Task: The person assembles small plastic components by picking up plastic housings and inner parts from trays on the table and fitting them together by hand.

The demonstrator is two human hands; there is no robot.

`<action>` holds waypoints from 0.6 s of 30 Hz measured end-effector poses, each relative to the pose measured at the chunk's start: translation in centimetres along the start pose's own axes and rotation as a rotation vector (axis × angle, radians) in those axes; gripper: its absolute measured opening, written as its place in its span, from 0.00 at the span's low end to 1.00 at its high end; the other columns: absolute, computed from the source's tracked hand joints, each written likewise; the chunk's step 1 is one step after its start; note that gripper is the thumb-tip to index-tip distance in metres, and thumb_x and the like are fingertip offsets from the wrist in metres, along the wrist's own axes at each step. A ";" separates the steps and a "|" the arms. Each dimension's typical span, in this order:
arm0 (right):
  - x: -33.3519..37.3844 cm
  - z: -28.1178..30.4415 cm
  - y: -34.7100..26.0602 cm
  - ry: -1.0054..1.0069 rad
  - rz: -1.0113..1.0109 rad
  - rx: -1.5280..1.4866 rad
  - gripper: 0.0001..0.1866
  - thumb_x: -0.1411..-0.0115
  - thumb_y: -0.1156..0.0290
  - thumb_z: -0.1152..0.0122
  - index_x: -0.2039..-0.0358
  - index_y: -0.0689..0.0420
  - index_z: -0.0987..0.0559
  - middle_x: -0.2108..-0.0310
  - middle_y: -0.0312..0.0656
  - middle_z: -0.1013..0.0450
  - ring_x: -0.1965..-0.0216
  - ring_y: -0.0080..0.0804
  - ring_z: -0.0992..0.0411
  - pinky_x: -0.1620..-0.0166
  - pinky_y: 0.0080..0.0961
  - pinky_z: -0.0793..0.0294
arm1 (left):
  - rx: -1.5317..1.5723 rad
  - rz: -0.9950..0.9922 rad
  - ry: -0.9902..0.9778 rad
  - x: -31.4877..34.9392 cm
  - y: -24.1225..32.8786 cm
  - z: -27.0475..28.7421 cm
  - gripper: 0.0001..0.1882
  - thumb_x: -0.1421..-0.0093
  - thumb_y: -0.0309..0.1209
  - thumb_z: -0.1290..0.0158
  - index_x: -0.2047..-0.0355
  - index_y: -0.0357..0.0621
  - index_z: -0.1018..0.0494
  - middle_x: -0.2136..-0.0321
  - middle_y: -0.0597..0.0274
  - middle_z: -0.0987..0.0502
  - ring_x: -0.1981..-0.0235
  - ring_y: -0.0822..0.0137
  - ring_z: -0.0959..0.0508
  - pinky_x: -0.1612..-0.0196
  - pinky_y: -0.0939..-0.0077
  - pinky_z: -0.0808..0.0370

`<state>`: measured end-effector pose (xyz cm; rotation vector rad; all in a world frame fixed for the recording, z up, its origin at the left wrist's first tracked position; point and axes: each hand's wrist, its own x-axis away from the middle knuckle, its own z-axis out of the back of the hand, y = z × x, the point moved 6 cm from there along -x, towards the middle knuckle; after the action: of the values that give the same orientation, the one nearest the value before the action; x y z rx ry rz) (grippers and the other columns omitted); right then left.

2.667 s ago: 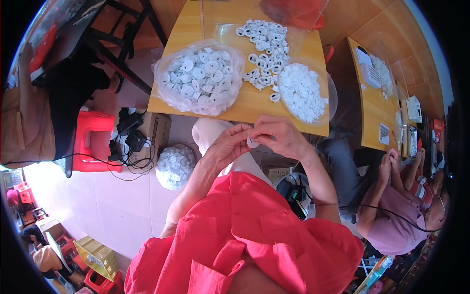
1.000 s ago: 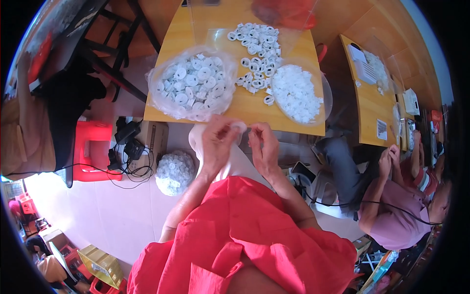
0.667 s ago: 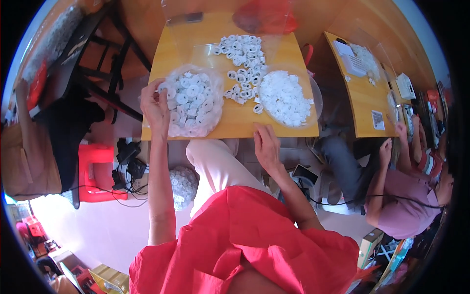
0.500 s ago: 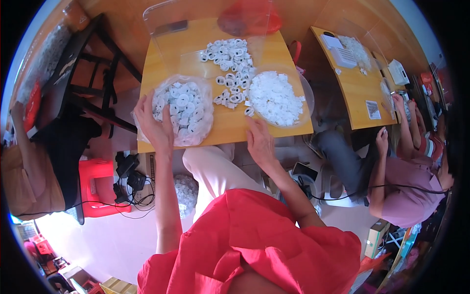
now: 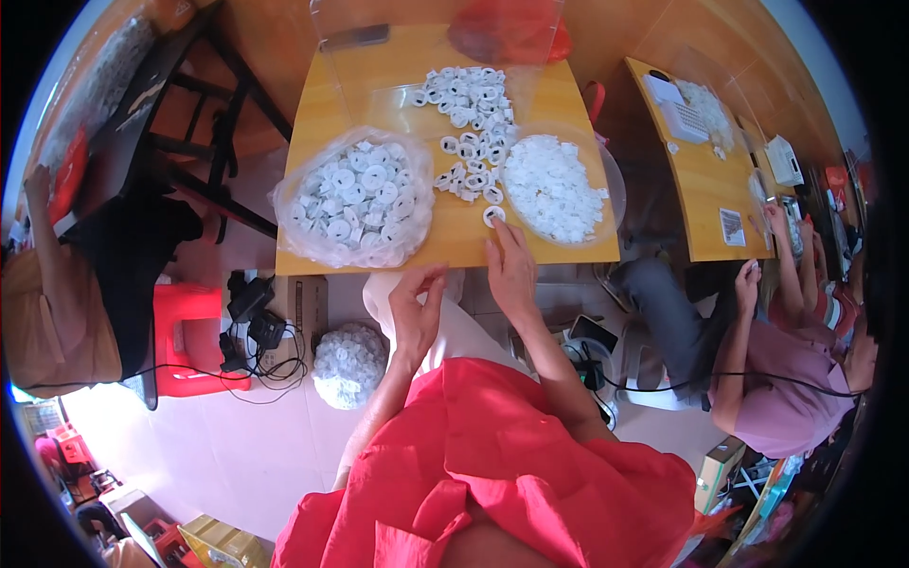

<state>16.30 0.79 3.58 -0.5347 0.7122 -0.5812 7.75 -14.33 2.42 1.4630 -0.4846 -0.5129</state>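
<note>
My left hand [image 5: 417, 310] is off the table, just below its front edge, with its fingers curled together. Whatever it holds, if anything, is hidden. Over the table's edge, my right hand [image 5: 512, 272] stretches its fingers forward, the thumb apart from them. Its fingertips reach a single white ring-shaped plastic piece with a dark centre [image 5: 493, 216]. Several like pieces lie in a loose pile [image 5: 471, 99] farther back. A clear plastic bag [image 5: 287, 222] full of white round parts lies at the left. At the right, a round clear tray [image 5: 617, 204] holds small white translucent parts.
Behind the pile stands a clear plastic panel [image 5: 417, 57], with a dark phone-like object [image 5: 355, 38] and a red bag [image 5: 511, 33] nearby. A black-legged table [image 5: 175, 151] stands left. Co-workers sit on both sides. A full bag [image 5: 348, 367] rests on the floor.
My left hand has come away from the bag of round parts, back and right to below the table edge, its fingers closing. My right hand stays by the single ring-shaped piece. The view has shifted slightly.
</note>
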 end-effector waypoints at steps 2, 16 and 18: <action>0.4 0.5 -1.1 -0.112 -0.079 -0.151 0.18 0.44 0.75 0.48 0.51 0.60 0.30 0.58 0.46 0.32 0.75 0.34 0.30 0.73 0.28 0.31 | 0.093 0.087 -0.010 -0.3 -0.5 0.2 0.11 0.43 0.22 0.51 0.58 0.36 0.28 0.64 0.57 0.25 0.64 0.68 0.24 0.59 0.79 0.29; 2.2 1.7 -7.0 -0.375 -0.058 -0.531 0.18 0.48 0.82 0.45 0.55 0.61 0.27 0.61 0.40 0.31 0.79 0.16 0.35 0.75 0.12 0.35 | 0.900 0.487 -0.229 -0.6 -1.6 -1.1 0.18 0.36 0.36 0.56 0.50 0.39 0.34 0.61 0.59 0.25 0.64 0.70 0.24 0.61 0.80 0.26; 2.4 1.5 -6.4 -0.392 -0.185 -0.649 0.17 0.46 0.81 0.45 0.55 0.61 0.27 0.64 0.38 0.32 0.79 0.15 0.36 0.75 0.12 0.34 | 0.905 0.496 -0.231 -0.6 -1.3 -1.3 0.18 0.37 0.36 0.56 0.51 0.39 0.33 0.61 0.59 0.25 0.64 0.69 0.24 0.61 0.80 0.26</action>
<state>16.94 -5.01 7.50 -1.2907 0.4665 -0.3872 8.05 -13.01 1.03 2.0402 -1.3430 -0.0356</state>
